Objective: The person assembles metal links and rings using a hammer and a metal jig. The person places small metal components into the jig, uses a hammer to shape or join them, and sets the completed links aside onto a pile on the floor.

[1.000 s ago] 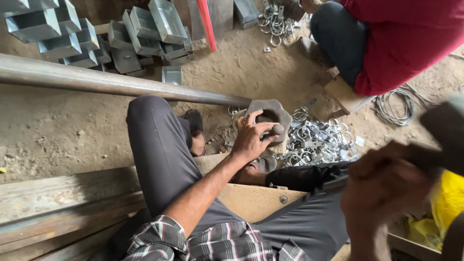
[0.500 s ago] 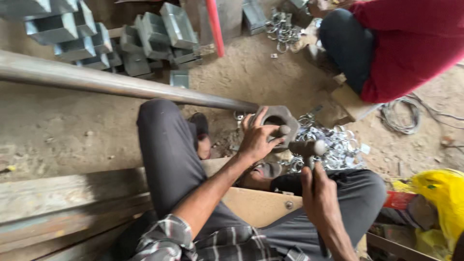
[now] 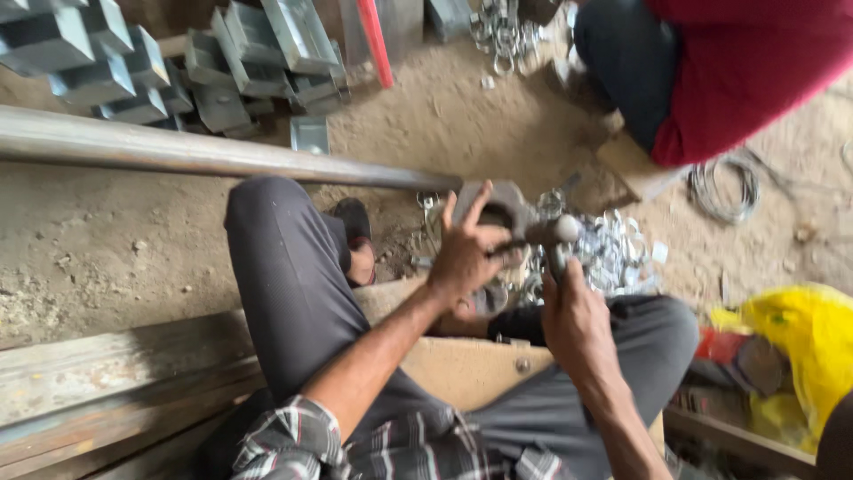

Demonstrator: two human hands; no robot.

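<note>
My left hand (image 3: 464,253) grips a grey metal clamp block (image 3: 508,206) at the end of a long steel pipe (image 3: 195,156), fingers spread over its face. My right hand (image 3: 573,311) is closed around the handle of a hammer (image 3: 553,236), whose head sits right against the block. Both hands work above a pile of small shiny metal pieces (image 3: 613,253) on the dirt floor. My legs in grey trousers frame the spot, and my foot in a sandal (image 3: 355,240) rests beside the pipe.
Several grey metal channel blocks (image 3: 169,62) are stacked at top left beside a red bar (image 3: 375,40). Another person in a red top (image 3: 746,71) crouches at top right near a wire coil (image 3: 724,187). Wooden planks (image 3: 107,382) lie lower left; a yellow bag (image 3: 800,347) at right.
My right hand came down from a raised position and brought the hammer head onto the block. My left hand has stayed on the block throughout.
</note>
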